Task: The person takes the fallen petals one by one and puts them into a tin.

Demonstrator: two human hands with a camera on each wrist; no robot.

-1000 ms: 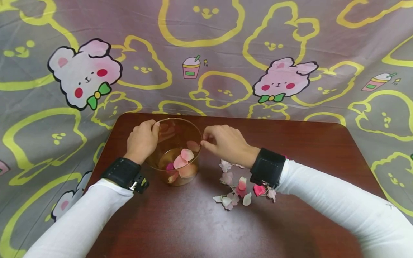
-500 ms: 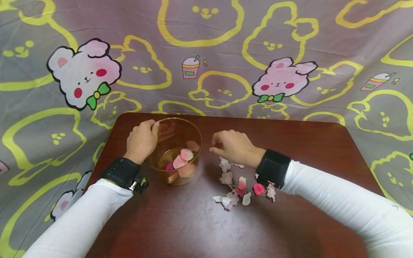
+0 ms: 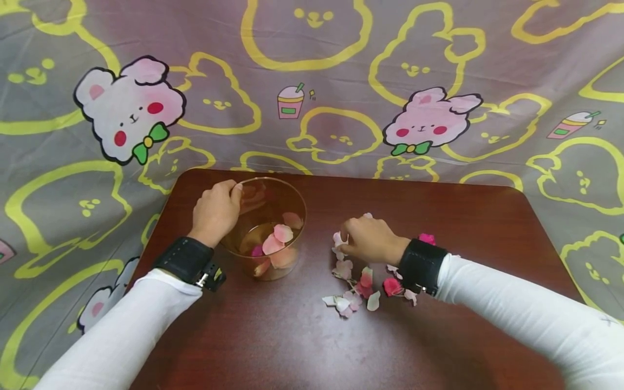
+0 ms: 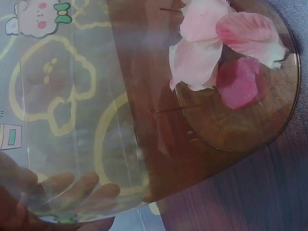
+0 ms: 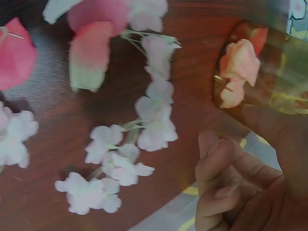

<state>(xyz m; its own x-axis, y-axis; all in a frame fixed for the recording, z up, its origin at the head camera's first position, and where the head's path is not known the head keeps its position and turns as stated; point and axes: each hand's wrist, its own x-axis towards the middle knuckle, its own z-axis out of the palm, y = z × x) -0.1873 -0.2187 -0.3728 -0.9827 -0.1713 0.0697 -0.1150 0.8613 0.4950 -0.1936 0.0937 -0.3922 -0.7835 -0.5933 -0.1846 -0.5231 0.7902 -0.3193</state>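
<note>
The clear amber container (image 3: 265,200) stands upright toward the left of the counter (image 3: 273,338), just beside your left hand (image 3: 216,214), which grips its rim; in the left wrist view your fingers show through the see-through wall. Inside it lie loose petals (image 3: 273,244), pale pink and peach with one magenta among them. Your right hand (image 3: 374,239) is over the pale blossoms (image 3: 343,269), to the right of the container and apart from it. Its fingers are loosely bent and the thumb stands away from them, with nothing held between. Nearer you on the counter are a red-and-pink petal (image 3: 364,281), a white petal (image 3: 373,301) and a bright pink bloom (image 3: 392,287); another pink bloom (image 3: 427,239) shows just behind your right wrist. You wear a black band (image 3: 185,261) on each wrist, below white sleeves (image 3: 122,325). Behind the counter hangs a grey cloth (image 3: 336,81) printed with yellow outlines and rabbit faces.
</note>
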